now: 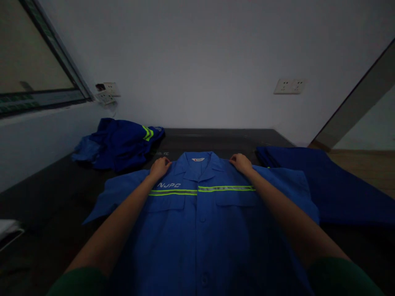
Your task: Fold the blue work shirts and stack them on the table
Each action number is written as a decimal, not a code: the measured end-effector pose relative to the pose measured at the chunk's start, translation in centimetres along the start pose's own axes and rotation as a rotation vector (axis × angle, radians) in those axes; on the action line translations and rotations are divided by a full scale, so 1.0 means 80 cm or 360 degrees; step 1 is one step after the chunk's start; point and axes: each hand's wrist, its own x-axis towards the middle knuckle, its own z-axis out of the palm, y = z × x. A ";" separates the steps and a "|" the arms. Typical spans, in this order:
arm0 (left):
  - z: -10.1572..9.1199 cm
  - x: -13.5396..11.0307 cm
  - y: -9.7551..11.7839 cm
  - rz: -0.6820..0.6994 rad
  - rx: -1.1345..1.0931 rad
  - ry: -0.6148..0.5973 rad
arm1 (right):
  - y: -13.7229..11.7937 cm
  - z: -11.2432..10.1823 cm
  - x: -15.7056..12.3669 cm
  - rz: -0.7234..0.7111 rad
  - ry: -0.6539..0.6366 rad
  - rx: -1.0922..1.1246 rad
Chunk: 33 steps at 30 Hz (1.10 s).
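A: Where was the shirt (185,218)?
B: Face-up on the table (216,143); left hand (159,167) and right hand (242,163) pinched its shoulders.
A: Obstructions?
B: A clothes heap (123,142) lay left; a sleeve (291,181) overlapped the cloth (327,185) at right.
A: Markings?
B: Chest print (168,185): "NJPC"; the label (198,159) was illegible.

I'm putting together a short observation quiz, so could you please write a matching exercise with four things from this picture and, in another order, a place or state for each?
Column one
1. Left hand
2. Shirt
3. Heap of clothing
4. Right hand

Column two
A. Spread out, buttoned front facing up
B. At the shoulder on the side without lettering
C. Crumpled, on the left part of the table
D. At the shoulder on the lettered side

Pairs: 1-D, 2-A, 3-C, 4-B
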 end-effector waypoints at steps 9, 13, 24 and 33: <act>0.009 0.016 0.011 -0.0023 0.0141 0.0118 | 0.000 0.028 0.026 0.0029 0.0076 -0.0140; 0.013 0.043 0.018 0.0039 0.0181 0.0119 | 0.004 0.038 0.047 -0.0037 0.0174 -0.0253; 0.032 0.112 0.012 0.0146 0.0169 0.0175 | 0.014 0.047 0.108 -0.0190 0.0264 -0.0334; 0.001 0.092 -0.012 0.0021 -0.0157 0.0542 | 0.016 0.013 0.083 -0.0279 0.0472 -0.0286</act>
